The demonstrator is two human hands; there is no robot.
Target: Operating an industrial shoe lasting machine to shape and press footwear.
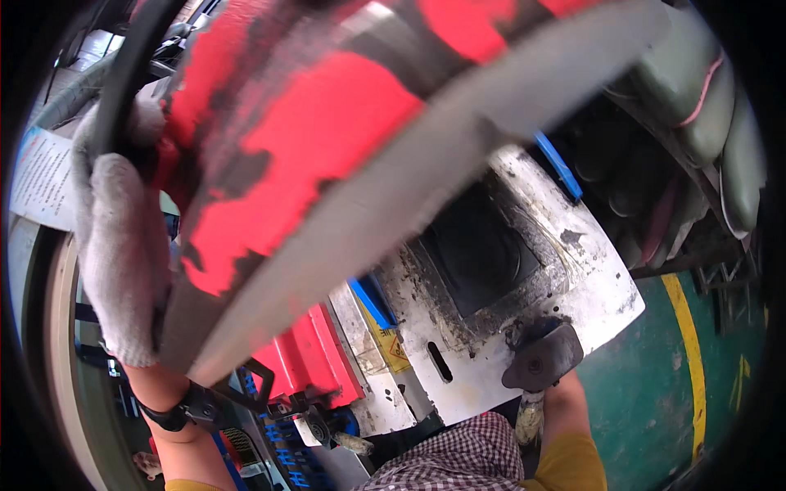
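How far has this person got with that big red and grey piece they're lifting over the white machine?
Already done: the red and grey piece is up off any surface, close to the camera. In hand: the gloved left hand grips its edge, while the right hand rests on a dark knob at the white machine. Left: the machine's dark square opening looks empty, and the piece is not set down anywhere.

Yellow floor stripe (686, 344); stacked grey-green sacks (704, 90); paper notice (41, 180).
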